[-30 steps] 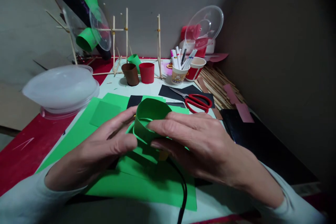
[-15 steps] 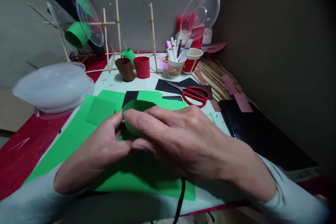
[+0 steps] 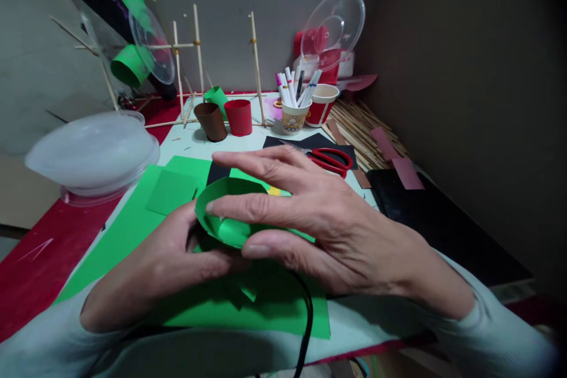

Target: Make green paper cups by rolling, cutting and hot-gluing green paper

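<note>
A green paper cup, its round mouth facing up, is in my hands above the green sheet. My left hand is closed around its left and near side, thumb along the front. Over the cup, my right hand has its fingers spread. Its index finger reaches inside to the left wall, and its thumb touches the near rim from outside. Past my right fingers shows a small yellow piece that I cannot identify. A black cable runs out from under my right hand.
Red-handled scissors lie on black paper beyond my right hand. A brown cup, a red cup and a marker cup stand behind. Clear plastic lids are stacked left. Thin sticks and a black flat object lie right.
My right hand's fingers have lifted and spread apart, its middle finger now raised. The cup's mouth has tilted more into view. The cable's upper part has shifted left.
</note>
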Demonstrator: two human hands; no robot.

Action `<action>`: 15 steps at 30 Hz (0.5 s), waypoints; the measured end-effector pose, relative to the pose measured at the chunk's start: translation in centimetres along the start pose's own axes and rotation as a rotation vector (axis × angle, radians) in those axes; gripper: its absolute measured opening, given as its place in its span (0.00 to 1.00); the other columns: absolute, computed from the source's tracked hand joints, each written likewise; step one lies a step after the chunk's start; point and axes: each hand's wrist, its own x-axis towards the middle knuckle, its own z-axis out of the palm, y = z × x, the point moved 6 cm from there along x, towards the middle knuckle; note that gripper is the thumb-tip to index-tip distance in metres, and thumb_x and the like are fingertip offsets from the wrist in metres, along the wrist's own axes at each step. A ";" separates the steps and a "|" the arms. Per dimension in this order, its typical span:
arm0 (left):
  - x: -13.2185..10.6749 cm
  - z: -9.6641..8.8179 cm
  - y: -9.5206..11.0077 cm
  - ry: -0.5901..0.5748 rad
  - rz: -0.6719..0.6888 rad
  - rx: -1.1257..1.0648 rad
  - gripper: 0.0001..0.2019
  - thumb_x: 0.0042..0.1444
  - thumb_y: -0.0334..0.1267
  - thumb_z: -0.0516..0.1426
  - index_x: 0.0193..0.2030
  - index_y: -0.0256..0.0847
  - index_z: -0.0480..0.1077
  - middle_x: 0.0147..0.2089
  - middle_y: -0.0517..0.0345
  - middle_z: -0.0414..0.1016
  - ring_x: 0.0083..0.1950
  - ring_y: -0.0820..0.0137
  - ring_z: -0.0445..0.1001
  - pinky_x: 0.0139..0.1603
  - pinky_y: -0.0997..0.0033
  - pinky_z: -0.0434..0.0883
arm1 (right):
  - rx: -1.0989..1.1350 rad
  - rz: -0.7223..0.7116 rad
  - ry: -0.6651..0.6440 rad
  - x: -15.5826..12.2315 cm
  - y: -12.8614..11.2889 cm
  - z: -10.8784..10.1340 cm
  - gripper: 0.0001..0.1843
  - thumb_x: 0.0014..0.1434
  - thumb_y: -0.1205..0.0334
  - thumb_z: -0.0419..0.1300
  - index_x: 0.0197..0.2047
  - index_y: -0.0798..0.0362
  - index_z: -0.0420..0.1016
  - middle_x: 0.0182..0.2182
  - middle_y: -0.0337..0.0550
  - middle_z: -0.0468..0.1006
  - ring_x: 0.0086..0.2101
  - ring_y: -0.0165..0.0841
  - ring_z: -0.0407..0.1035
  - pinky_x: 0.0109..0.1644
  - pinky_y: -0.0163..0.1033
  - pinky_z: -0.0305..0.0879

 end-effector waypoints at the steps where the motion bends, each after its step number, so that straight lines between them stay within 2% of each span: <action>1: -0.1 0.1 -0.1 -0.025 -0.017 -0.012 0.26 0.44 0.42 0.69 0.52 0.43 0.79 0.48 0.57 0.87 0.52 0.53 0.85 0.44 0.67 0.83 | 0.010 0.001 -0.004 0.0 0.0 0.1 0.16 0.76 0.57 0.54 0.57 0.52 0.80 0.67 0.46 0.74 0.67 0.33 0.63 0.72 0.42 0.61; 3: -0.3 0.1 -0.5 -0.046 -0.053 -0.049 0.29 0.45 0.41 0.69 0.58 0.45 0.76 0.51 0.59 0.86 0.55 0.53 0.83 0.46 0.67 0.83 | 0.021 0.008 -0.017 -0.1 0.0 0.5 0.17 0.76 0.56 0.54 0.58 0.54 0.78 0.66 0.49 0.74 0.66 0.34 0.65 0.71 0.43 0.61; 6: -0.5 0.3 -0.9 -0.040 -0.057 -0.069 0.34 0.45 0.43 0.71 0.61 0.47 0.75 0.54 0.61 0.85 0.56 0.50 0.83 0.46 0.64 0.84 | 0.032 0.001 -0.033 -0.2 -0.1 0.9 0.20 0.76 0.53 0.54 0.60 0.56 0.76 0.68 0.51 0.72 0.64 0.38 0.68 0.68 0.46 0.62; 9: -0.3 0.7 -0.9 -0.041 0.040 -0.074 0.34 0.44 0.38 0.73 0.62 0.50 0.75 0.58 0.62 0.83 0.60 0.51 0.80 0.55 0.63 0.81 | 0.055 -0.013 -0.034 -0.2 -0.3 1.2 0.23 0.76 0.53 0.54 0.66 0.58 0.70 0.69 0.51 0.70 0.63 0.37 0.67 0.67 0.46 0.64; 11: -0.2 1.0 -0.9 -0.052 0.070 -0.105 0.33 0.46 0.35 0.72 0.61 0.50 0.76 0.58 0.61 0.83 0.60 0.51 0.80 0.56 0.61 0.81 | 0.117 -0.027 -0.037 -0.2 -0.5 1.1 0.26 0.75 0.55 0.57 0.69 0.61 0.65 0.71 0.51 0.68 0.67 0.34 0.63 0.69 0.43 0.62; 13: -0.3 0.8 -1.1 -0.024 0.051 -0.112 0.30 0.47 0.38 0.72 0.59 0.50 0.77 0.56 0.59 0.84 0.59 0.49 0.81 0.56 0.57 0.82 | 0.222 0.014 0.019 -0.2 -0.4 0.6 0.31 0.72 0.56 0.62 0.71 0.63 0.63 0.72 0.51 0.67 0.69 0.32 0.61 0.70 0.39 0.60; 15: -0.6 0.1 -0.9 0.033 0.044 -0.080 0.28 0.46 0.44 0.73 0.57 0.49 0.79 0.56 0.56 0.84 0.61 0.46 0.79 0.62 0.52 0.78 | 0.322 0.157 0.159 -0.3 0.6 -0.4 0.29 0.72 0.57 0.62 0.70 0.62 0.65 0.69 0.49 0.71 0.66 0.30 0.66 0.68 0.36 0.63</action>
